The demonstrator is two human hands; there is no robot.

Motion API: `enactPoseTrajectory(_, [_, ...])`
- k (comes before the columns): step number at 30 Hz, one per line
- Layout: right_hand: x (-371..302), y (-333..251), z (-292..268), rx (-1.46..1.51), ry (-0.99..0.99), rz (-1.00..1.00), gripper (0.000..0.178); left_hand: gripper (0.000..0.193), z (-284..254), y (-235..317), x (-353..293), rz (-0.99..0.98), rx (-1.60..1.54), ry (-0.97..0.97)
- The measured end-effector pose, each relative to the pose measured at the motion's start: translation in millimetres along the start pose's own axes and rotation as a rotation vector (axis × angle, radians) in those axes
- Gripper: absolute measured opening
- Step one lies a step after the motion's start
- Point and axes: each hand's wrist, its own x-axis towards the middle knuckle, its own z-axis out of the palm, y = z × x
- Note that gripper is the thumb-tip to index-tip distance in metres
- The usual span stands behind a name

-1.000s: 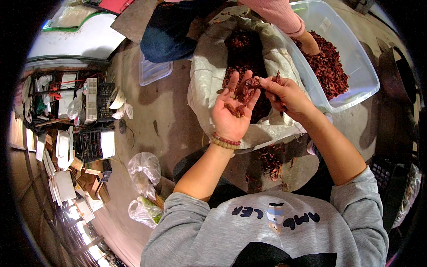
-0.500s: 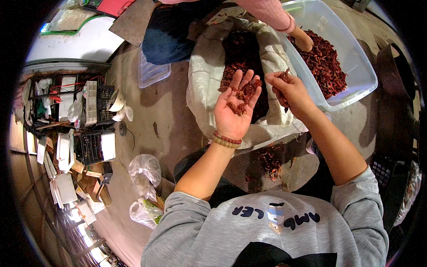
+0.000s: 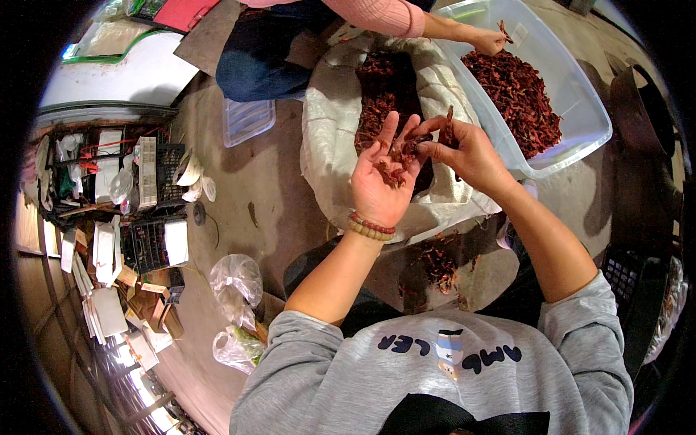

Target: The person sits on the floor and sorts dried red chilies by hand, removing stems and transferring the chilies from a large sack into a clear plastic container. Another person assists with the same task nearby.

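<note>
My left hand is palm up over the mouth of a white woven sack, its fingers partly stretched. Several dried red chili peppers lie on its palm and fingers. My right hand has come in from the right and pinches at a pepper by the left fingertips. Another dried chili stands up between its fingers. Inside the sack is a heap of dark red dried chilies. To the right, a clear plastic bin holds more dried chilies.
Across the sack, a co-worker in a pink sleeve holds a chili above the bin with one hand. Loose chili bits lie on the floor before me. A clear lid, plastic bags and stacked crates are leftward.
My right hand's fingers have moved left onto the peppers at my left hand. The co-worker's hand has risen out of the bin's chilies with one held up.
</note>
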Motion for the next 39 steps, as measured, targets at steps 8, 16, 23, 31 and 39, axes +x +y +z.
enactPoseTrajectory(8, [5.6, 8.1, -15.1, 0.272, 0.000, 0.253, 0.025, 0.047, 2.5, -1.3, 0.5, -0.019, -0.036, -0.045])
enactPoseTrajectory(16, [4.1, 7.0, -17.7, 0.309, -0.028, 0.284, 0.025, 0.046, 4.9, -1.3, -0.7, -0.020, -0.026, -0.025])
enactPoseTrajectory(23, [3.8, -3.2, -2.4, 0.176, 0.029, 0.138, 0.025, 0.046, 6.1, -6.5, -1.4, -0.035, 0.021, 0.001])
enactPoseTrajectory(31, [-2.5, -7.5, 9.0, -0.173, 0.183, -0.143, 0.022, 0.045, -2.6, -6.6, 2.7, 0.014, 0.114, -0.012])
enactPoseTrajectory(39, [-11.5, 9.7, 14.0, -0.681, 0.025, -0.383, 0.018, 0.046, 3.7, -11.1, 2.0, -0.018, 0.071, 0.002])
